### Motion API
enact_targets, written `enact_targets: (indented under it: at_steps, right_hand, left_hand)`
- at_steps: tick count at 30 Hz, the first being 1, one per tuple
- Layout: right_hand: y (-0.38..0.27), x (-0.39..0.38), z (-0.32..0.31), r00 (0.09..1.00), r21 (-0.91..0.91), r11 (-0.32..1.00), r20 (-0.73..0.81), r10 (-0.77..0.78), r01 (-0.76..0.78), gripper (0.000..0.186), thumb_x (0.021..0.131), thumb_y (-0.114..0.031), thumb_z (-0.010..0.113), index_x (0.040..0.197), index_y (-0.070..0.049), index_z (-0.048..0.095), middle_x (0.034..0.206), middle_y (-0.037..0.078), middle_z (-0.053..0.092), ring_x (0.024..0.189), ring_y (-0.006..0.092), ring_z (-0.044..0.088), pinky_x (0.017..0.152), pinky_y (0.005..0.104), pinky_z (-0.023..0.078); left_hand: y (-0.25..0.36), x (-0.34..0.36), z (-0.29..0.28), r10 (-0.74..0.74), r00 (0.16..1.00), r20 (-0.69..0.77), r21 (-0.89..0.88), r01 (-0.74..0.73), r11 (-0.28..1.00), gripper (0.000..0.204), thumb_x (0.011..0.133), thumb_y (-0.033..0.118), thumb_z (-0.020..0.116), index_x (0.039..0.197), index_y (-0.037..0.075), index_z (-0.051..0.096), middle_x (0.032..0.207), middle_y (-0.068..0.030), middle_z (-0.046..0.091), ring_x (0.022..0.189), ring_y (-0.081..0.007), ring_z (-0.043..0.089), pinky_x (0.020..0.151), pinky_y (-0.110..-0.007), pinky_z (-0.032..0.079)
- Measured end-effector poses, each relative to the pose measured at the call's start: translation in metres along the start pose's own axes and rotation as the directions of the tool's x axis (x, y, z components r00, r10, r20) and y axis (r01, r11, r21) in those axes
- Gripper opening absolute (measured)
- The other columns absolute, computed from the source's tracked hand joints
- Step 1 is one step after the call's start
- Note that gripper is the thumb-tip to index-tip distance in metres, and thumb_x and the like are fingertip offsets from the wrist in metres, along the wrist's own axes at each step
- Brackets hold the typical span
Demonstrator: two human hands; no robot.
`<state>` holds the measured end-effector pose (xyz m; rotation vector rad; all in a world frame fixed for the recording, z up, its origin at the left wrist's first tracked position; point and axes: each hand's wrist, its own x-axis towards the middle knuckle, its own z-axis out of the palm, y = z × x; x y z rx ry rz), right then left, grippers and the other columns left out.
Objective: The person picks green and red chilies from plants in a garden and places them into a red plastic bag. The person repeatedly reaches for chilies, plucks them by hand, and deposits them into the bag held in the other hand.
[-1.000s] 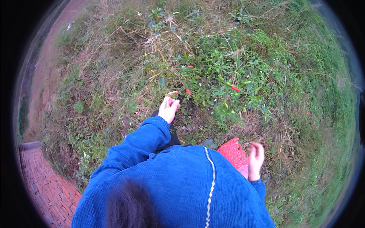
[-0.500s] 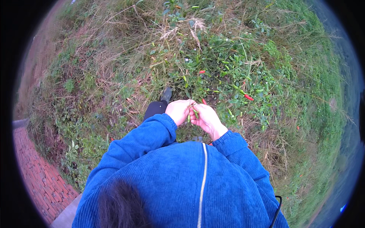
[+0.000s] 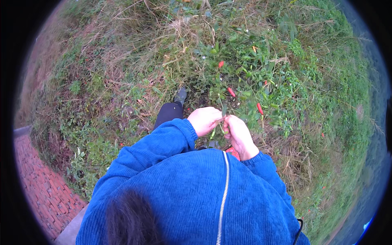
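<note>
Both hands meet in front of my jacket, above the chili plants. Thumb and fingers of my left hand pinch a thin green chili stem with a leaf standing up from it. My right hand is closed against the left fingertips, its fingers around a green chili pepper; its exact grip is partly hidden. Another green chili pepper hangs just below the left fingers. Beyond the hands, red chili peppers show among blurred leaves.
My shoe stands on the ground left of the plants. A red patterned thing peeks out between my jacket and right wrist. Dry grass tangles at the far left, and a red brick surface lies lower left.
Both hands have shifted slightly right, with the right hand lower and its fingers more curled. A stem now stands up between them. The nearby chili branches have swung and blurred.
</note>
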<state>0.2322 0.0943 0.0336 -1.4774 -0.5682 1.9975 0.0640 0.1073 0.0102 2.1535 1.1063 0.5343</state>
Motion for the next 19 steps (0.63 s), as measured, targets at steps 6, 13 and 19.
enact_targets:
  at_steps: [6,13,19]
  right_hand:
    - [-0.014,-0.011,-0.026,0.928,0.027,0.994,0.361,0.093,-0.110,0.021,0.089,-0.014,0.047,0.069,-0.008,0.047,0.055,-0.002,0.041,0.045,0.0081,0.032,0.045,0.0238,0.026]
    - [-0.029,-0.042,-0.052,0.894,0.273,0.959,0.408,-0.189,0.078,0.023,0.094,-0.023,0.052,0.081,-0.004,0.052,0.069,0.004,0.052,0.060,0.0139,0.048,0.056,0.0235,0.039]
    - [-0.025,-0.051,-0.036,0.963,0.017,0.992,0.235,-0.128,0.128,0.027,0.100,-0.025,0.044,0.107,-0.002,0.056,0.089,0.003,0.058,0.072,0.0077,0.048,0.062,0.0229,0.040]
  left_hand:
    - [0.011,0.007,-0.018,0.119,0.981,0.150,0.017,-0.123,0.992,0.006,0.083,0.016,0.054,0.082,0.011,0.054,0.073,-0.0100,0.054,0.076,-0.0305,0.056,0.065,-0.042,0.047]
    - [0.016,0.000,-0.041,0.127,0.962,0.241,-0.127,-0.099,0.987,0.011,0.080,0.016,0.060,0.087,0.007,0.060,0.073,-0.0096,0.055,0.071,-0.0294,0.055,0.064,-0.038,0.046]
    - [0.037,0.009,-0.043,0.034,0.979,0.200,0.272,-0.089,0.958,0.014,0.085,0.020,0.057,0.089,0.007,0.061,0.076,-0.0085,0.060,0.075,-0.0277,0.058,0.068,-0.038,0.048]
